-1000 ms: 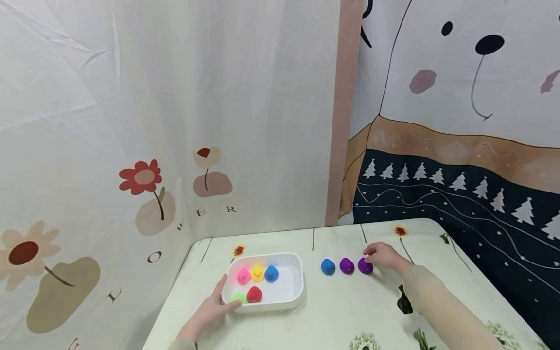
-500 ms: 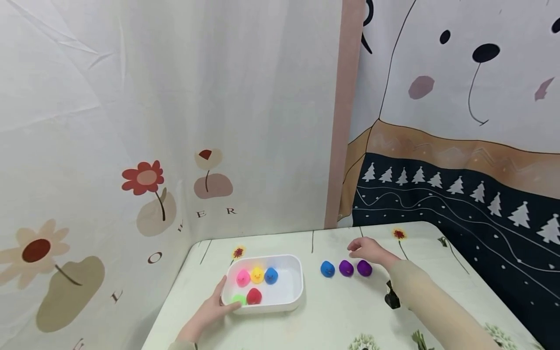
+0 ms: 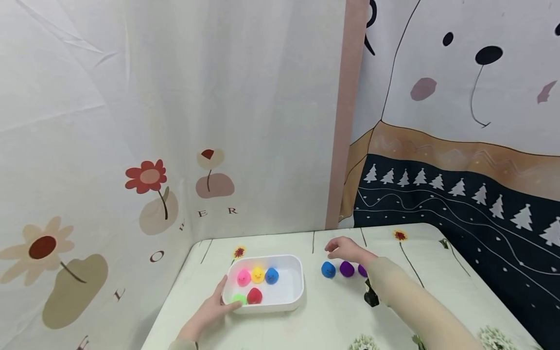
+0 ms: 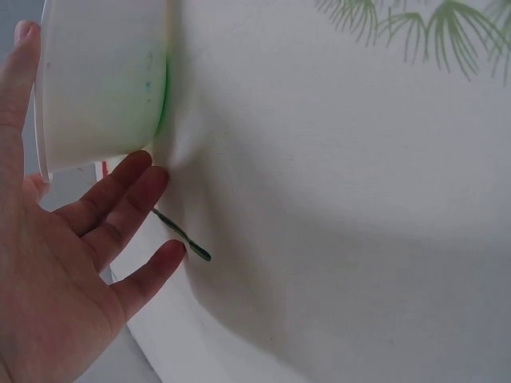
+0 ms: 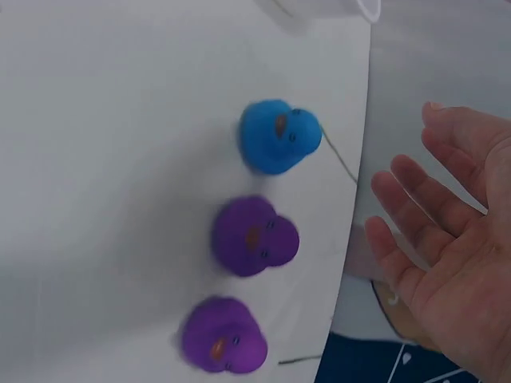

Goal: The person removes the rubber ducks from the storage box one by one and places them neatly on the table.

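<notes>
As the smooth tub (image 3: 288, 287), lengthwise across lower centre, is gripped by the left hand (image 3: 212, 308), the right hand (image 3: 349, 250) is spread loosely.

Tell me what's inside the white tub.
A pink duck, yellow duck, blue duck, red toy and green toy. The near wall and left hand partly cover the green toy; tub floor beneath the toys is hidden.

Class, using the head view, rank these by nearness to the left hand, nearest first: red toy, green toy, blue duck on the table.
1. Green toy: in the tray, beside the left hand.
2. Red toy: in the tray, farther right.
3. Blue duck: on the table, right of the tray.
</notes>
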A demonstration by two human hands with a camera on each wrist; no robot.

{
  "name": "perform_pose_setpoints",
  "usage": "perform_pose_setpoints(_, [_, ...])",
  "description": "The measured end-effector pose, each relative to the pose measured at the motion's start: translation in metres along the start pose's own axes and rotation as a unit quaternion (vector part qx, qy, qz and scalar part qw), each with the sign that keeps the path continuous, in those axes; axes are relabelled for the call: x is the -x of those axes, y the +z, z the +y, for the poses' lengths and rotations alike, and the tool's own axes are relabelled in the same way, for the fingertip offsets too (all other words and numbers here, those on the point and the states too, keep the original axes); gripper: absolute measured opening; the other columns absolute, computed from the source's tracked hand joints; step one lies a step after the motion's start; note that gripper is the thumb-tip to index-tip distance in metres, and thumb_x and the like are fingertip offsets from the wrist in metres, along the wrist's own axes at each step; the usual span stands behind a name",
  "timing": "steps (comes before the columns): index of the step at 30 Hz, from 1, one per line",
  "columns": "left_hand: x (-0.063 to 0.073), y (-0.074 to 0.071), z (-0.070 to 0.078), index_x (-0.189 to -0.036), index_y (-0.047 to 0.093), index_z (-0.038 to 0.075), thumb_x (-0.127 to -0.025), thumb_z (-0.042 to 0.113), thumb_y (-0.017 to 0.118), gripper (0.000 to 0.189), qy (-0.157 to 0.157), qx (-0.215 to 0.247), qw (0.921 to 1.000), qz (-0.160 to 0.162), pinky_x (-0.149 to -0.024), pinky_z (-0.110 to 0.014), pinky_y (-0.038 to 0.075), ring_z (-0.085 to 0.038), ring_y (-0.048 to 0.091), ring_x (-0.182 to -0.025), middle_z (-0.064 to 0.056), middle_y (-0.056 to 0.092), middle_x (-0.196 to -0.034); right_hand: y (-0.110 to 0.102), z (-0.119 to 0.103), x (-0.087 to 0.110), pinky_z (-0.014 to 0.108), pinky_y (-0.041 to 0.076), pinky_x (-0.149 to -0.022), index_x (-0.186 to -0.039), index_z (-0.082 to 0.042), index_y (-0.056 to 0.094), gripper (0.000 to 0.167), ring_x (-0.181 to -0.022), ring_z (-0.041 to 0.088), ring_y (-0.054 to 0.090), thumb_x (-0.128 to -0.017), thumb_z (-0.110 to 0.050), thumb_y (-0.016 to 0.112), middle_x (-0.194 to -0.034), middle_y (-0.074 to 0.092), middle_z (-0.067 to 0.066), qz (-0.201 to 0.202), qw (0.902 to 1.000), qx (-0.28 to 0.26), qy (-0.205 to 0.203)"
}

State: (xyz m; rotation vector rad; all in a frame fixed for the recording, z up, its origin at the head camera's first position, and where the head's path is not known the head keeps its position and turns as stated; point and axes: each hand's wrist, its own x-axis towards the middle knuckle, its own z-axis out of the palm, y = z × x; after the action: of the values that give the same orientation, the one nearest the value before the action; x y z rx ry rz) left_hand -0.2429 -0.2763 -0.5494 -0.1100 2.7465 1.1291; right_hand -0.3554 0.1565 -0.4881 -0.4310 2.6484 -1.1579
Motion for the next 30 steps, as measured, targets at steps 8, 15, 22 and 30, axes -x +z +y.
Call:
perform_pose_setpoints(8, [-0.001, 0.001, 0.0, -0.156, 0.01, 0.011, -0.078, 0.054, 0.075, 0.111, 0.001, 0.002, 1.0, 0.001, -0.096, -0.075, 0.03, -0.055, 0.035, -0.129, -0.032, 0.032, -0.147, 0.023, -0.023, -0.015, 0.039, 0.054, -0.086, -0.105, -0.008, 0.07, 0.019, -0.094, 0.02, 0.063, -0.087, -0.011, 0.073, -0.108, 0.068, 0.013, -0.029, 0.9991, 0.001, -0.032])
perform_pose_setpoints(15, [0.0, 0.0, -0.001, -0.156, 0.011, 0.012, -0.077, 0.053, 0.076, 0.111, 0.002, 0.006, 1.0, 0.003, -0.097, -0.075, 0.029, -0.055, 0.036, -0.128, -0.033, 0.034, -0.146, 0.049, -0.046, -0.025, 0.039, 0.055, -0.084, -0.104, -0.006, 0.071, 0.019, -0.092, 0.02, 0.062, -0.086, -0.01, 0.073, -0.102, 0.068, 0.007, -0.041, 0.9981, -0.005, -0.045])
perform_pose_setpoints(22, [0.001, -0.001, -0.002, -0.157, 0.01, 0.013, -0.076, 0.053, 0.077, 0.111, 0.0, 0.015, 0.9999, 0.003, -0.098, -0.074, 0.028, -0.054, 0.035, -0.13, -0.032, 0.033, -0.147, 0.076, -0.064, -0.035, 0.039, 0.055, -0.083, -0.106, -0.002, 0.07, 0.021, -0.096, 0.022, 0.062, -0.085, -0.008, 0.073, -0.102, 0.068, 0.007, -0.055, 0.9961, -0.014, -0.067])
perform_pose_setpoints(30, [-0.003, 0.0, -0.004, -0.156, 0.012, 0.012, -0.076, 0.054, 0.077, 0.111, -0.002, 0.013, 0.9999, 0.003, -0.098, -0.073, 0.03, -0.053, 0.036, -0.129, -0.032, 0.034, -0.147, 0.1, -0.084, -0.039, 0.036, 0.055, -0.08, -0.106, -0.003, 0.07, 0.023, -0.093, 0.021, 0.061, -0.084, -0.01, 0.075, -0.102, 0.068, 0.007, -0.057, 0.9956, -0.027, -0.069])
